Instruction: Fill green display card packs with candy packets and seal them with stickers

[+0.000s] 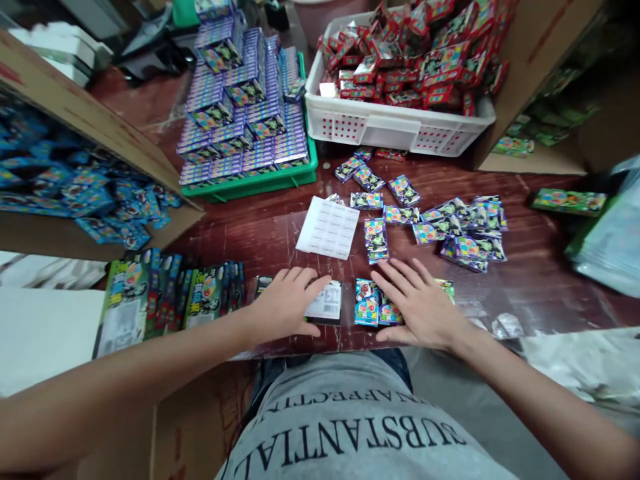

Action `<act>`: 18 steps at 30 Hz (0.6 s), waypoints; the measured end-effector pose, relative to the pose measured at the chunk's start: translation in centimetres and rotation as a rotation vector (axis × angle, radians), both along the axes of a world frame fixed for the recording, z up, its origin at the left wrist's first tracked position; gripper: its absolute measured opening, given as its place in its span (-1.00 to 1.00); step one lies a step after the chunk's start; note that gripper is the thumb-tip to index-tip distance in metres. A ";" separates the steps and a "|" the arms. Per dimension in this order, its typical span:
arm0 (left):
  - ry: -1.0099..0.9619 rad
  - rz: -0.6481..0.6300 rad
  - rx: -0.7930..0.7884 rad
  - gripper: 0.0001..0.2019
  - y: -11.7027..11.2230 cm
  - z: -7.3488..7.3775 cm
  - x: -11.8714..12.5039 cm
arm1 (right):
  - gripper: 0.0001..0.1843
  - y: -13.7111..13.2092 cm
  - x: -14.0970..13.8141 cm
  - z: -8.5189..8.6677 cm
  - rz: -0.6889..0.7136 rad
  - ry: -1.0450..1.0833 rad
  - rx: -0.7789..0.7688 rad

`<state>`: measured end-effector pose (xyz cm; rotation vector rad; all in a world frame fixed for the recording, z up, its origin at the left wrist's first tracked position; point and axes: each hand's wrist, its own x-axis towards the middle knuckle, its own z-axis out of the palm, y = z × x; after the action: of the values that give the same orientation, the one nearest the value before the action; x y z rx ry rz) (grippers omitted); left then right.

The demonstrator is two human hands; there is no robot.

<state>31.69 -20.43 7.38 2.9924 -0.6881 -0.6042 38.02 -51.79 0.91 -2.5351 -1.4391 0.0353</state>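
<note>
My left hand (290, 303) lies palm down on a dark flat box (330, 313) with a white barcode panel, near the table's front edge. Its fingers are stretched out and the thumb is apart. Beside it, my right hand (417, 303) rests spread over a row of small card packs, and a blue-and-red pack (367, 303) shows at its left. What lies under the right palm is mostly hidden. Just beyond the hands are a white sticker sheet (329, 228) and an upright purple pack (376, 238). More purple packs (460, 227) lie loosely to the right.
A green tray (260, 181) bears stacked purple packs. Next to it stands a white basket (400, 131) heaped with red packs. Cardboard boxes flank the table, the left one (85, 100) full of blue packs. Green boxes (125, 300) line the front left; plastic bags (613, 233) lie right.
</note>
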 end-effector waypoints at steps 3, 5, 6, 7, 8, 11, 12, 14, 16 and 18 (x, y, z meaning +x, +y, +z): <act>-0.010 0.131 -0.058 0.00 -1.2 -0.7 -1.7 | -0.08 1.2 0.1 0.0 0.053 0.041 0.025; 0.000 0.181 -0.138 -0.03 -1.6 -1.2 -3.0 | -0.19 1.5 0.1 -0.2 0.045 0.054 0.047; -0.002 0.204 -0.177 -0.07 -1.8 -1.4 -3.5 | -0.20 1.5 0.1 -0.4 0.030 0.053 0.064; -0.008 0.227 -0.207 -0.12 -1.9 -1.5 -4.0 | -0.21 1.4 0.1 -0.4 0.015 0.049 0.082; -0.020 0.256 -0.227 -0.16 -2.1 -1.7 -4.4 | -0.21 1.3 0.1 -0.5 0.000 0.043 0.101; -0.061 0.326 -0.253 -0.14 -2.6 -2.3 -4.8 | -0.19 1.2 0.0 -0.6 -0.037 0.015 0.165; -0.074 0.335 -0.259 -0.10 -2.7 -2.4 -4.8 | -0.19 1.1 0.0 -0.6 -0.058 0.006 0.186; -0.092 0.327 -0.268 -0.03 -3.0 -2.6 -4.6 | -0.17 1.1 0.0 -0.6 -0.122 -0.005 0.212; -0.104 0.299 -0.269 0.00 -3.1 -2.6 -4.3 | -0.16 1.0 0.1 -0.6 -0.214 -0.016 0.233; -0.114 0.270 -0.257 0.01 -3.0 -2.5 -4.1 | -0.14 0.9 0.1 -0.6 -0.316 -0.039 0.270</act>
<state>27.61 -23.45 4.84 2.8221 -0.3251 -0.3065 38.10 -50.85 0.31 -2.5109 -0.9640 -0.2450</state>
